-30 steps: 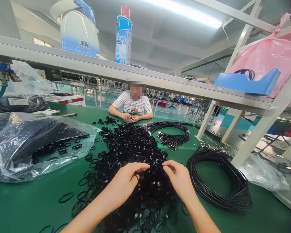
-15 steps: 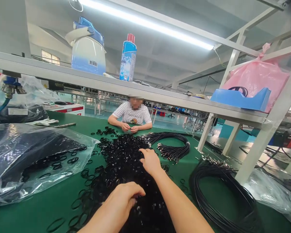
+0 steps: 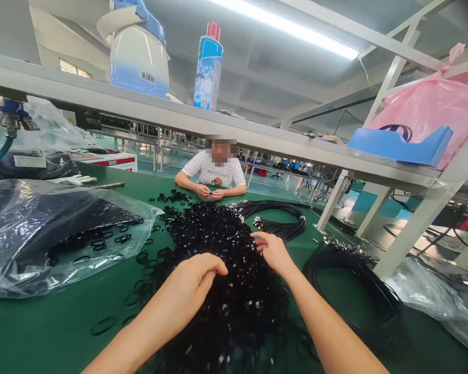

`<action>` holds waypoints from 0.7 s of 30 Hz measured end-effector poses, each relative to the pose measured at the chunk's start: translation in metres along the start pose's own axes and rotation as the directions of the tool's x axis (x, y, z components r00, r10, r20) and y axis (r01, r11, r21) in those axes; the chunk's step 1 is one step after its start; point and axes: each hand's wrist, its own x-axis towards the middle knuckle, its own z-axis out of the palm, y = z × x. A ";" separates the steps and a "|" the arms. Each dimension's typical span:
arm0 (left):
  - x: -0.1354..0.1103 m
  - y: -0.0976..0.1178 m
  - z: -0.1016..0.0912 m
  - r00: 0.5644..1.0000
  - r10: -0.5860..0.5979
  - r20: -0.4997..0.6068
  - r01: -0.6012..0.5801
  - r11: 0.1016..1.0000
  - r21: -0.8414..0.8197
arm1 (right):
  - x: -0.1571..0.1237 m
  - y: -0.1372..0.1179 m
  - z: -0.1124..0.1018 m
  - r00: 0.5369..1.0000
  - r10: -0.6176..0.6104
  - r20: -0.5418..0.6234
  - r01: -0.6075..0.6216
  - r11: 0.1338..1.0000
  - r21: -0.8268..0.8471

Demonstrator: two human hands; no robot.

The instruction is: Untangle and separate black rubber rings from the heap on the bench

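Note:
A big heap of thin black rings [image 3: 214, 223] lies on the green tabletop in front of me. Over the near part of the heap is my left hand [image 3: 198, 278], its fingers bent downward but not closed, with nothing visible in them. At the heap's right side, my right hand [image 3: 273, 253] has its fingertips at the rings, fingers loosely apart; no held object shows. Loose rings [image 3: 103, 325] are scattered to the left. A clear plastic bag [image 3: 74, 234] with more black rings lies open toward the heap.
Bundled black cables [image 3: 283, 226] and a larger coil [image 3: 315, 291] lie to the right. A shelf [image 3: 257, 136] crosses above the table, carrying a jug [image 3: 138, 59], a spray can [image 3: 208, 70] and a blue tray [image 3: 401, 145]. Across the table sits a person [image 3: 212, 174], hands together.
My right hand has moved right and nearer along the heap's side. My left hand has shifted slightly up and left. The view has tilted down a little relative to the shelf.

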 end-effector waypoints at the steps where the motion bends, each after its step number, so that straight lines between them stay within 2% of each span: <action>1: 0.000 0.003 -0.001 1.000 0.021 -0.003 -0.021 1.000 -0.017 | -0.007 -0.001 -0.003 1.000 0.001 0.013 -0.001 1.000 0.015; 4: -0.001 0.013 -0.004 0.996 0.087 -0.009 -0.087 0.995 -0.052 | -0.037 -0.009 -0.014 1.000 0.007 0.000 -0.007 0.998 0.062; 7: -0.001 0.024 -0.006 0.996 0.090 -0.017 -0.091 0.994 -0.060 | -0.087 -0.023 -0.029 0.999 0.029 0.019 -0.031 0.990 0.137; 9: -0.002 0.029 -0.006 0.995 0.102 -0.017 -0.103 0.993 -0.065 | -0.130 -0.037 -0.041 0.996 0.026 0.089 -0.043 0.979 0.200; 10: -0.004 0.032 -0.005 0.994 0.113 -0.015 -0.113 0.991 -0.068 | -0.152 -0.045 -0.046 0.987 0.001 0.159 -0.042 0.966 0.255; 13: -0.008 0.040 0.000 0.989 0.146 -0.002 -0.145 0.985 -0.091 | -0.211 -0.068 -0.052 0.961 -0.075 0.267 -0.001 0.962 0.274; 15: -0.010 0.047 0.003 0.987 0.158 0.021 -0.154 0.980 -0.128 | -0.237 -0.082 -0.045 0.916 -0.175 0.360 0.079 0.961 0.264; 17: -0.013 0.055 0.007 0.985 0.167 0.041 -0.158 0.973 -0.169 | -0.253 -0.094 -0.029 0.855 -0.294 0.428 0.220 0.952 0.215; 19: -0.015 0.062 0.009 0.984 0.172 0.054 -0.158 0.968 -0.195 | -0.261 -0.104 -0.009 0.798 -0.384 0.465 0.384 0.918 0.100; 21: -0.018 0.067 0.009 0.983 0.174 0.055 -0.158 0.964 -0.213 | -0.263 -0.112 0.009 0.759 -0.426 0.493 0.481 0.877 0.017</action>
